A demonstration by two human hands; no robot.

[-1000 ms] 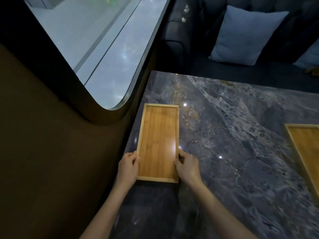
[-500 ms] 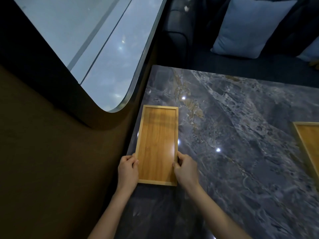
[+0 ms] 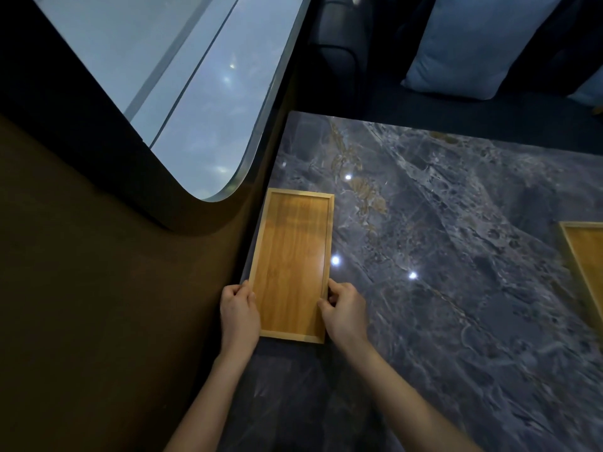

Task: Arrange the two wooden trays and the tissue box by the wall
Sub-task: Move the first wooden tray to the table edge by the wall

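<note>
A narrow wooden tray (image 3: pixel 293 256) lies flat on the dark marble table (image 3: pixel 440 256), its long left side close along the brown wall (image 3: pixel 114 305). My left hand (image 3: pixel 238 314) grips the tray's near left edge, squeezed between tray and wall. My right hand (image 3: pixel 346 309) grips the near right edge. A second wooden tray (image 3: pixel 587 256) shows only partly at the right border of the frame. No tissue box is in view.
A rounded window (image 3: pixel 182 93) is set into the wall above the tray. Beyond the table's far edge stands a dark sofa (image 3: pixel 342 44) with a pale blue cushion (image 3: pixel 473 44). Ceiling lights reflect off the marble.
The tray has slid a little left, nearer to the wall, with both hands still on its near end. The camera has tilted slightly.
</note>
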